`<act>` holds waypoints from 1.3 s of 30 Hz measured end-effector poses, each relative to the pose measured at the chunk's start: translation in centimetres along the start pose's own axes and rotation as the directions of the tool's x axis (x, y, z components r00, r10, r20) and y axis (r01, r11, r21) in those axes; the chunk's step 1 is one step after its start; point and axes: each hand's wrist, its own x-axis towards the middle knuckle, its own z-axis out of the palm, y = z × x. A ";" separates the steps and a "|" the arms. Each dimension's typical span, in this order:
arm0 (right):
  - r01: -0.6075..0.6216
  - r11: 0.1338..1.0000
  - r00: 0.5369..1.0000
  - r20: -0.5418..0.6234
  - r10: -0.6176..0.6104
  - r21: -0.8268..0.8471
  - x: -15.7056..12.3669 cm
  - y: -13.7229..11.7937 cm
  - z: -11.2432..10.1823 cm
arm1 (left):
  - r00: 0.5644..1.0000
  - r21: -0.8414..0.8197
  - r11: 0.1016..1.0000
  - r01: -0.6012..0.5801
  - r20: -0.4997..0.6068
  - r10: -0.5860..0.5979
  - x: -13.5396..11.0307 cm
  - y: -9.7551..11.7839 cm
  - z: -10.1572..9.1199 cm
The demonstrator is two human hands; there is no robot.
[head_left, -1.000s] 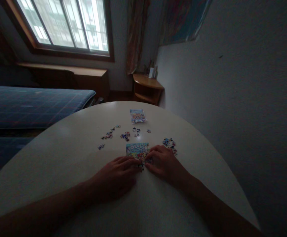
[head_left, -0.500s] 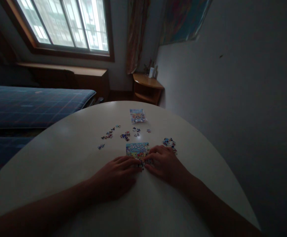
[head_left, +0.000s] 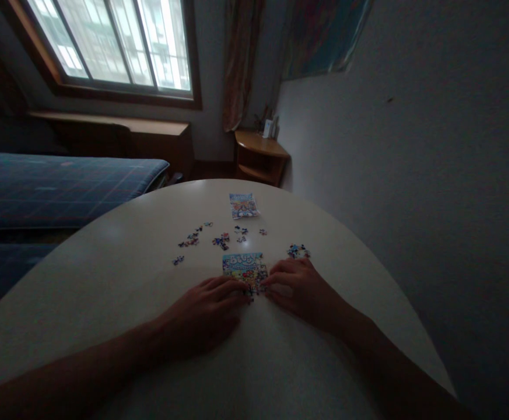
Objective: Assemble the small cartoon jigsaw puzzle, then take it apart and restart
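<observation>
A partly joined jigsaw puzzle (head_left: 242, 265) with a light blue top and lettering lies flat in front of me on the white round table (head_left: 118, 274). My left hand (head_left: 217, 300) rests at its lower left edge, fingers stretched out and lying on the puzzle's near side. At the lower right edge is my right hand (head_left: 295, 289), its thumb and forefinger bent into a pinch against the puzzle. Whatever sits between those fingertips is too small and dark to make out. A heap of loose puzzle pieces (head_left: 298, 251) lies just beyond the right knuckles.
More loose pieces (head_left: 223, 240) are scattered beyond the puzzle, and others (head_left: 178, 260) lie to its left. A printed picture packet (head_left: 242, 206) sits near the far rim. Behind the table are a mattress (head_left: 62, 189) and a corner shelf (head_left: 260, 144); a wall (head_left: 411, 175) borders the right.
My right hand has drawn slightly right, and more of the puzzle's right side shows. The left hand stays nearly in place at the lower left edge.
</observation>
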 end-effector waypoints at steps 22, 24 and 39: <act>-0.467 0.884 0.880 -0.089 0.467 0.018 -1.9 9.0 -2.9 | 0.985 -0.010 0.997 -0.080 0.152 0.081 0.3 -0.1 -1.1; -0.412 0.911 0.907 -0.076 0.413 0.032 -1.4 8.7 -2.3 | 0.984 -0.009 0.996 -0.087 0.156 0.088 0.3 -0.2 -1.2; -0.418 0.901 0.908 0.029 0.418 0.113 -1.8 7.5 -3.2 | 0.982 -0.012 0.995 -0.101 0.158 0.102 0.2 -0.4 -1.2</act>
